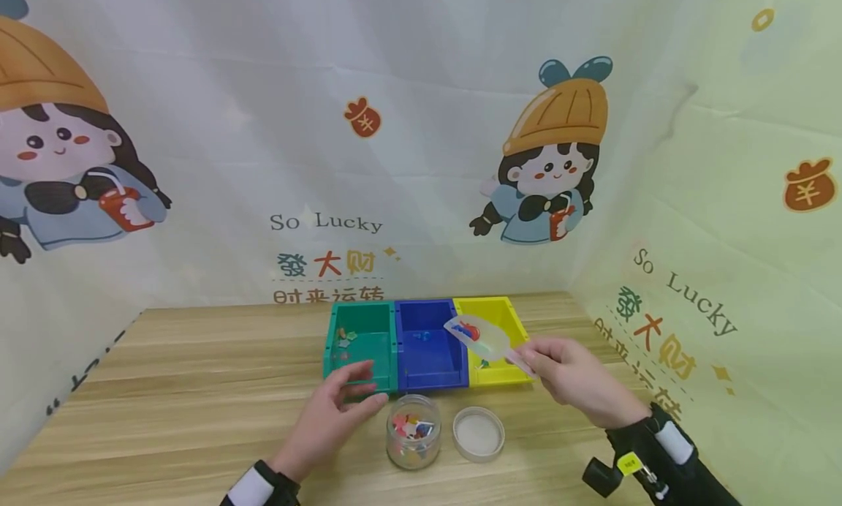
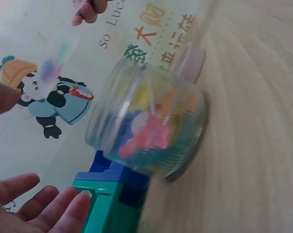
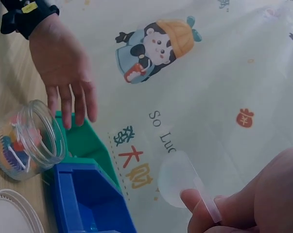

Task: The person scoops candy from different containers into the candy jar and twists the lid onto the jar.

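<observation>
My right hand [image 1: 575, 378] pinches the handle of a translucent scoop [image 1: 492, 339], raised over the blue and yellow bins. Small red and blue pieces [image 1: 467, 331] lie in its bowl. From the right wrist the scoop [image 3: 178, 179] appears from its pale outer side, its contents hidden. My left hand [image 1: 332, 418] holds nothing; its fingers stretch out beside the glass jar [image 1: 413, 447], near the green bin. Colourful small pieces [image 2: 148, 133] fill the lower part of this open jar, among them a pink one.
Three joined bins stand behind the jar: green [image 1: 327, 345], blue [image 1: 434, 380] and yellow [image 1: 503, 378], each with a few small pieces inside. A round lid [image 1: 479, 434] lies right of the jar on the wooden table [image 1: 164, 403]. Printed cloth [image 1: 421, 162] hangs around the table.
</observation>
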The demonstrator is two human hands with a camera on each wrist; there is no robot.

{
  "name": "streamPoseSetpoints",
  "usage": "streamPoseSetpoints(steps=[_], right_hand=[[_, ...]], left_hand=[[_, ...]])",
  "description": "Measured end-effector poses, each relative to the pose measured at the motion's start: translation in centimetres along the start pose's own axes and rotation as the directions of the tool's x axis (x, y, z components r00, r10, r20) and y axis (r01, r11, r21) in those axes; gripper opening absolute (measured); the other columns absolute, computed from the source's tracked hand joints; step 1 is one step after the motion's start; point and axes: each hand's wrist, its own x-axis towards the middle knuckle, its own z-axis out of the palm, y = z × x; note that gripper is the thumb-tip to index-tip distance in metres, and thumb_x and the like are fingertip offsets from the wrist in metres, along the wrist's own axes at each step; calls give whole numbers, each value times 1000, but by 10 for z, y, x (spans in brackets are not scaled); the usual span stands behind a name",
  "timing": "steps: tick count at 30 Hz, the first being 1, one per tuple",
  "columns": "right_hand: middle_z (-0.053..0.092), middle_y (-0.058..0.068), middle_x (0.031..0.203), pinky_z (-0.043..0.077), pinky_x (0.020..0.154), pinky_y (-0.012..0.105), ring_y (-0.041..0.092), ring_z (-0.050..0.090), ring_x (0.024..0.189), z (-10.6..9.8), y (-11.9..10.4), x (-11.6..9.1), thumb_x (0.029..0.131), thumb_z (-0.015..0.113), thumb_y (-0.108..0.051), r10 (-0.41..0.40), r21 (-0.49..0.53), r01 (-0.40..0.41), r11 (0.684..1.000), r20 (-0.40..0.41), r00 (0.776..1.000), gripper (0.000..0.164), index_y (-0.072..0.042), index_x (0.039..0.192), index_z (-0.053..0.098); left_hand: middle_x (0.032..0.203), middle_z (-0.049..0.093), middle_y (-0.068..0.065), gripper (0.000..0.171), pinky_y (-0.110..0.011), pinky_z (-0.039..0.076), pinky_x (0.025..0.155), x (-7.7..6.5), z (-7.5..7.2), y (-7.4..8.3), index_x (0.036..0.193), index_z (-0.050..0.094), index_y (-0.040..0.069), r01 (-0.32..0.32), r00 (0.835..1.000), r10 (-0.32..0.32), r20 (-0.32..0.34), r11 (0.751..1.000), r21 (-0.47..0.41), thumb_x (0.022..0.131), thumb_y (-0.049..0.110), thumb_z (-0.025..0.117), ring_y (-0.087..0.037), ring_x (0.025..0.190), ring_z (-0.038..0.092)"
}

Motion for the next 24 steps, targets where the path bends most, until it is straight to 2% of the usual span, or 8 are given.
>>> streamPoseSetpoints(steps=[5, 10, 16, 22, 24], right_hand=[[40, -6, 67, 25, 51, 23, 9, 32, 54, -3, -1, -8, 117, 51, -16, 3, 2, -3, 1000, 37, 999, 33, 7, 134, 67], [41, -6, 67, 24, 51, 22, 8, 31, 54, -4, -4, -15, 117, 48, -13, -3, 4, 2, 1000, 80, 997, 34, 10, 136, 65], [46, -2, 75, 25, 52, 23, 11, 33, 56, -3, -6, -20, 118, 50, -16, 3, -26, 1, 1000, 135, 991, 34, 8, 135, 67], [47, -2, 75, 24, 51, 23, 11, 34, 55, -1, -7, -21, 117, 53, -20, -6, -78, 20, 997, 179, 984, 35, 6, 133, 70], [49, -1, 78, 25, 54, 25, 12, 35, 59, 0, -8, -21, 117, 53, -20, -16, -104, 36, 994, 190, 982, 34, 6, 132, 71]], left_hand=[[162, 54, -22, 79, -54, 59, 112, -4, 11, -6, 161, 49, 3, 52, 991, -48, 128, 998, -22, 97, 28, 87, -41, 143, 60], [160, 54, -21, 92, -61, 52, 119, -6, 22, -11, 163, 46, 5, 71, 975, -79, 210, 997, 43, 90, 32, 94, -43, 146, 56], [157, 58, -20, 92, -62, 54, 116, -5, 28, -14, 161, 49, 6, 57, 966, -74, 247, 995, 77, 86, 28, 97, -42, 140, 61], [149, 60, -18, 85, -59, 56, 114, -6, 31, -14, 156, 53, 3, 31, 968, -52, 245, 996, 86, 87, 26, 96, -36, 134, 64], [147, 60, -17, 83, -58, 56, 114, -7, 32, -13, 155, 54, 3, 25, 969, -47, 244, 995, 92, 88, 27, 96, -36, 134, 64]])
